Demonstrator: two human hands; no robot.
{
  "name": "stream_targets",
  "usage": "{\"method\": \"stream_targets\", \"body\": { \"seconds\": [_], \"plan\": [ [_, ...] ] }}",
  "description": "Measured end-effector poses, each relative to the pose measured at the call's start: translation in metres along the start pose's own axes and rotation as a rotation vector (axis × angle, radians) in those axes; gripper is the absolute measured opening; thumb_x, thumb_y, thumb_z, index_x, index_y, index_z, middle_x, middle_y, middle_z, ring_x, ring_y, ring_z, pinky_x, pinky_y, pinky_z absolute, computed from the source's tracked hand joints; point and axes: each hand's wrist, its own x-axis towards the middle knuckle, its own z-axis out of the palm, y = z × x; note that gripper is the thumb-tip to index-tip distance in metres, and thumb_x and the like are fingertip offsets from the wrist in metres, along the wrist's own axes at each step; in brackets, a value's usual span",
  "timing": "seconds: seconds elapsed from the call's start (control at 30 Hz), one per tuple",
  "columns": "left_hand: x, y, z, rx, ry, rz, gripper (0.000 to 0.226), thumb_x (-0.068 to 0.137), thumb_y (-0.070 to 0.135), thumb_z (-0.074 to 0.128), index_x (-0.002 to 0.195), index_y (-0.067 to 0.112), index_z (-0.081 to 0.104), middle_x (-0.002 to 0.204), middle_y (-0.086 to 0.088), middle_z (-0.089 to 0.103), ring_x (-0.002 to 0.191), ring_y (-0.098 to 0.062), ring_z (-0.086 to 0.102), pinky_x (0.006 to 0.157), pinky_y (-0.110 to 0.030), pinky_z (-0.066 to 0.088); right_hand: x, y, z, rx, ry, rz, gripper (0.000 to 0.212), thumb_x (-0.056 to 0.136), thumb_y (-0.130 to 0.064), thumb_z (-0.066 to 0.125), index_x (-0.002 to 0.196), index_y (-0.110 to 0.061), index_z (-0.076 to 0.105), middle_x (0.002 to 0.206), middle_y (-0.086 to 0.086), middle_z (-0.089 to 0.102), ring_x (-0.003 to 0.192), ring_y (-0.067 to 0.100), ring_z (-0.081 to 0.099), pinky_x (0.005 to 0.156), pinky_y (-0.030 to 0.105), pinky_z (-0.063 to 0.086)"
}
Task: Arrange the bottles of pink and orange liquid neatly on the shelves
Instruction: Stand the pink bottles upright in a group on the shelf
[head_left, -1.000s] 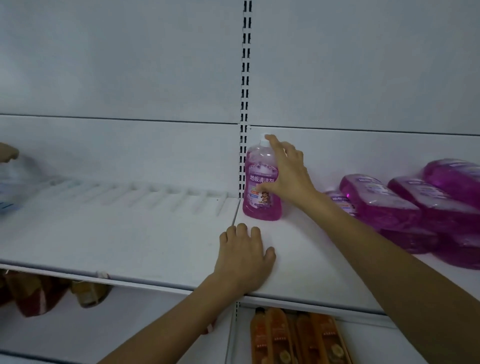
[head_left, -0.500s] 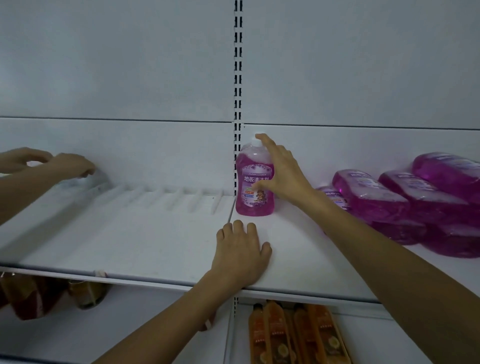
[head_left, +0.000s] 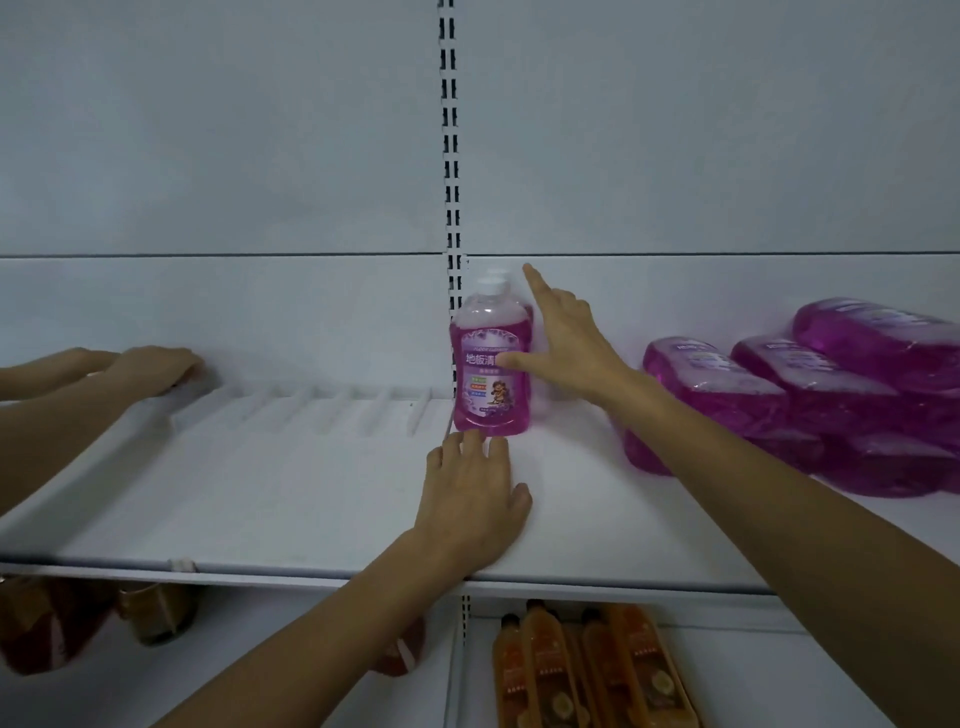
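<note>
Bottle (head_left: 488, 400) holds pink liquid (upright); right hand (head_left: 563, 345) splayed against it, left hand (head_left: 475, 499) flat

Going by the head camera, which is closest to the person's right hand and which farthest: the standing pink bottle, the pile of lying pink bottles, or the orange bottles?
1. Standing pink bottle, just left of the right hand, touching its thumb.
2. Pile of lying pink bottles, to the right on the same shelf.
3. Orange bottles, down on the lower shelf.
</note>
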Motion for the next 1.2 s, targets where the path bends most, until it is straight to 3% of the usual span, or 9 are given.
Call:
{"method": "stream_targets", "body": {
  "seconds": [0.1, 0.27, 0.4, 0.57, 0.73, 0.87, 1.0, 1.07, 1.2],
  "plan": [
    [0.017, 0.011, -0.012, -0.174, 0.057, 0.056, 0.045, 0.093, 0.041, 0.043, 0.129, 0.016, 0.044, 0.133, -0.006, 0.046, 0.119, -0.024, 0.042, 0.101, -0.035, 0.034, -0.004, 0.019, -0.033, -0.077, 0.032, 0.035, 0.087, 0.085, -0.042, 0.065, 0.152, -0.02, 0.012, 0.149, 0.013, 0.031, 0.136, 0.029, 0.027, 0.108, 0.038, 0.026],
    [0.056, 0.051, -0.033, -0.559, 0.03, 0.016, 0.048, 0.094, 0.042, 0.045, 0.13, 0.011, 0.05, 0.133, -0.005, 0.054, 0.12, -0.02, 0.05, 0.098, -0.031, 0.038, -0.009, 0.068, -0.089, -0.076, 0.056, 0.234, 0.064, 0.091, -0.041, 0.057, 0.141, -0.008, 0.036, 0.14, 0.016, 0.046, 0.128, 0.028, 0.044, 0.102, 0.034, 0.035],
    [0.074, 0.089, -0.03, -0.714, -0.07, 0.003, 0.052, 0.092, 0.049, 0.046, 0.127, 0.011, 0.053, 0.127, -0.004, 0.058, 0.116, -0.019, 0.054, 0.095, -0.03, 0.04, -0.009, 0.099, -0.108, -0.267, -0.189, 0.408, 0.069, 0.093, -0.05, 0.048, 0.141, -0.003, 0.033, 0.141, 0.021, 0.044, 0.126, 0.033, 0.045, 0.096, 0.034, 0.038],
    [0.096, 0.125, -0.018, -0.911, -0.221, -0.023, 0.057, 0.077, 0.069, 0.049, 0.099, 0.021, 0.07, 0.094, 0.001, 0.07, 0.089, -0.015, 0.065, 0.087, -0.033, 0.051, 0.003, 0.116, -0.099, -0.391, -0.445, 0.431, 0.065, 0.091, -0.06, 0.036, 0.129, -0.009, 0.048, 0.132, 0.016, 0.052, 0.112, 0.032, 0.051, 0.095, 0.038, 0.04],
    [0.101, 0.137, -0.008, -0.978, -0.222, -0.109, 0.061, 0.064, 0.075, 0.055, 0.096, 0.025, 0.071, 0.104, -0.003, 0.068, 0.101, -0.018, 0.061, 0.09, -0.028, 0.047, 0.002, 0.127, -0.093, -0.339, -0.333, 0.382, 0.056, 0.087, -0.059, 0.043, 0.117, -0.013, 0.052, 0.117, 0.012, 0.059, 0.098, 0.028, 0.055, 0.084, 0.038, 0.044],
    [0.099, 0.144, -0.009, -0.993, -0.115, -0.172, 0.067, 0.045, 0.079, 0.053, 0.088, 0.029, 0.068, 0.1, -0.001, 0.067, 0.096, -0.016, 0.062, 0.086, -0.03, 0.05, -0.002, 0.122, -0.098, -0.132, -0.168, 0.32, 0.066, 0.082, -0.058, 0.056, 0.126, -0.011, 0.042, 0.121, 0.014, 0.055, 0.101, 0.03, 0.054, 0.078, 0.034, 0.043],
    [0.09, 0.149, -0.01, -1.124, 0.092, -0.139, 0.042, 0.075, 0.046, 0.07, 0.11, 0.024, 0.062, 0.099, 0.005, 0.068, 0.087, -0.008, 0.065, 0.07, -0.015, 0.052, -0.002, 0.107, -0.111, 0.13, -0.061, 0.233, 0.085, 0.078, -0.051, 0.068, 0.146, -0.019, 0.027, 0.137, 0.008, 0.047, 0.098, 0.017, 0.049, 0.076, 0.024, 0.037],
    [0.087, 0.143, -0.011, -1.205, 0.155, -0.124, 0.042, 0.078, 0.035, 0.071, 0.117, 0.026, 0.057, 0.105, 0.006, 0.067, 0.09, -0.008, 0.065, 0.075, -0.019, 0.054, 0.0, 0.1, -0.115, 0.223, -0.025, 0.203, 0.08, 0.077, -0.049, 0.07, 0.144, -0.028, 0.032, 0.138, 0.001, 0.047, 0.096, 0.011, 0.049, 0.073, 0.02, 0.038],
    [0.083, 0.119, -0.016, -1.252, 0.168, -0.087, 0.051, 0.079, 0.032, 0.071, 0.125, 0.029, 0.05, 0.109, 0.007, 0.066, 0.096, -0.007, 0.065, 0.082, -0.025, 0.055, 0.007, 0.082, -0.105, 0.358, 0.032, 0.134, 0.06, 0.07, -0.049, 0.076, 0.12, -0.028, 0.05, 0.109, -0.004, 0.06, 0.08, 0.006, 0.06, 0.062, 0.018, 0.046]
  ]
}}
